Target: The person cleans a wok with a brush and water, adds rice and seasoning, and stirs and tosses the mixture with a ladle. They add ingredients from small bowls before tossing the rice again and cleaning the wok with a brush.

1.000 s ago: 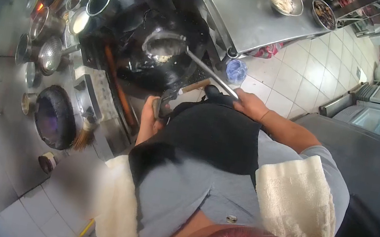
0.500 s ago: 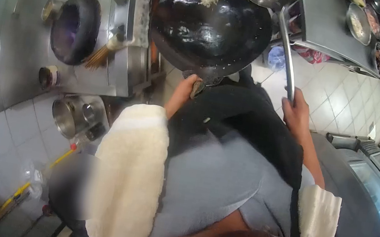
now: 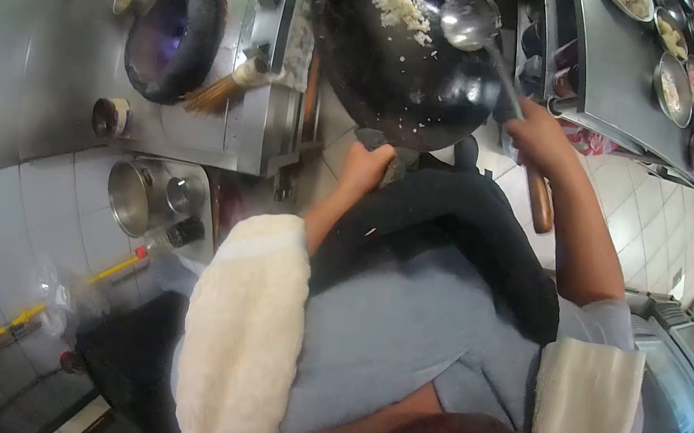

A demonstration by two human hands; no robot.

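Note:
A large black wok (image 3: pixel 441 95) fills the upper middle of the view. My left hand (image 3: pixel 364 167) is closed on its near rim, with a dark folded cloth (image 3: pixel 401 169) between the fingers and the metal. Inside the wok lies a loose heap of small white food pieces (image 3: pixel 401 11), with stray bits scattered nearer to me. My right hand (image 3: pixel 545 141) grips the shaft of a metal ladle (image 3: pixel 470 21) above its wooden end. The ladle's round bowl is over the wok, just right of the heap.
To the left, a steel stove top (image 3: pixel 196 132) holds a dark burner ring (image 3: pixel 174 41), a bamboo brush (image 3: pixel 226 91) and a jar (image 3: pixel 110 117). Metal pots (image 3: pixel 130 197) stand lower left. On the right, a steel counter (image 3: pixel 620 65) carries several bowls of ingredients (image 3: pixel 673 89).
My right hand has lifted and now holds the ladle farther up its shaft, and the bowl has come beside the food. The white pieces are more spread out. The view has shifted slightly.

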